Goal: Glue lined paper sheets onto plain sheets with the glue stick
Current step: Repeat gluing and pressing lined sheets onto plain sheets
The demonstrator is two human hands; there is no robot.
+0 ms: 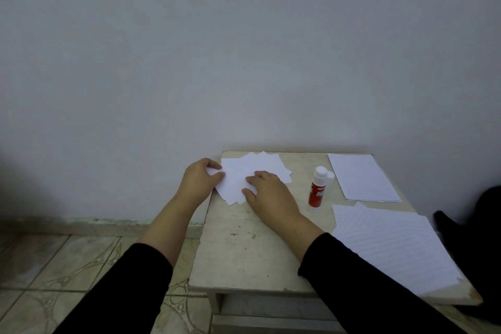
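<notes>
Plain sheets [254, 171] lie fanned left of the glue stick [317, 189]. Left hand [202, 173] pinches their corner; right hand [267, 188] presses flat. Peel just one, I'd say.

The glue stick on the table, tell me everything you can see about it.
The glue stick stands upright on the pale table, between the fanned plain sheets and the lined sheets. Its tube looks like plastic, with a red label bearing white lettering, a white top and a whitish base. A round white piece, perhaps its cap, shows right behind the top. Neither hand touches it; the right hand rests on the plain sheets beside it.
</notes>
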